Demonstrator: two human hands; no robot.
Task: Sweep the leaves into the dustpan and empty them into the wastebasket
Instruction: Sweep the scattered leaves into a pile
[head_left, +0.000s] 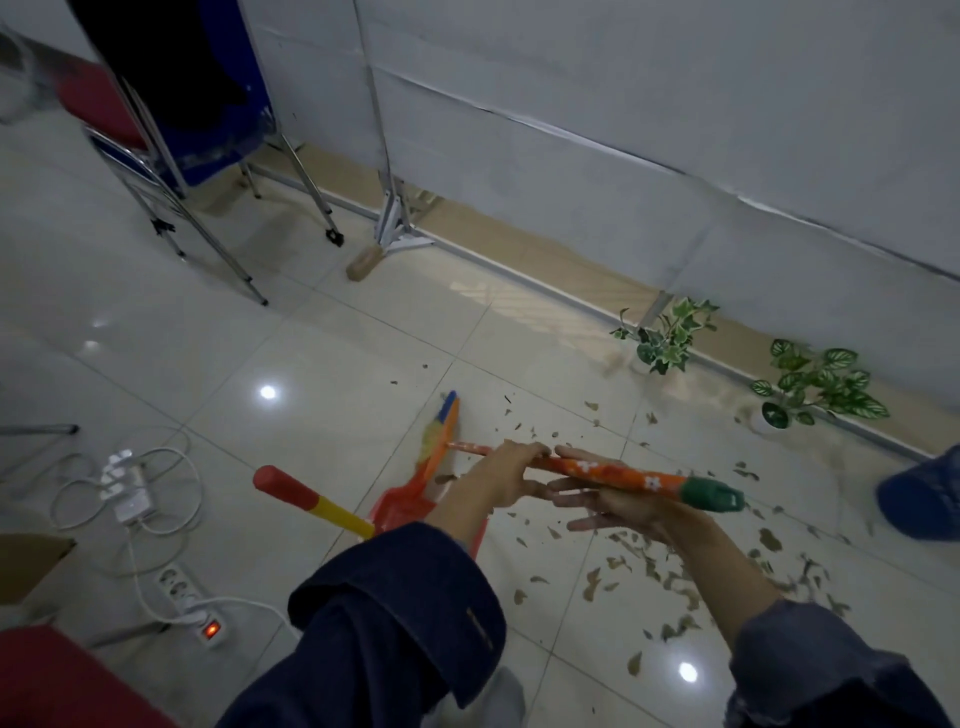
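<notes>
An orange broom with a flowered handle (628, 477) and a green cap lies across both my hands, its multicoloured bristle head (441, 431) down by the floor. My left hand (496, 480) grips the handle near the head. My right hand (618, 506) supports the handle from below with its fingers spread. A red dustpan (402, 506) with a red and yellow handle (306, 501) stands on the tiles beneath my left arm. Dry brown leaves (670, 571) are scattered over the floor to the right. The blue wastebasket (924, 493) shows at the right edge.
Two potted plants (665, 338) (810, 384) stand along the white wall. Folding chairs (171, 156) and a stand foot (395, 228) stand at the back left. A power strip (192, 603) and white cables (130, 493) lie on the floor at the left. A red seat (57, 680) fills the bottom left corner.
</notes>
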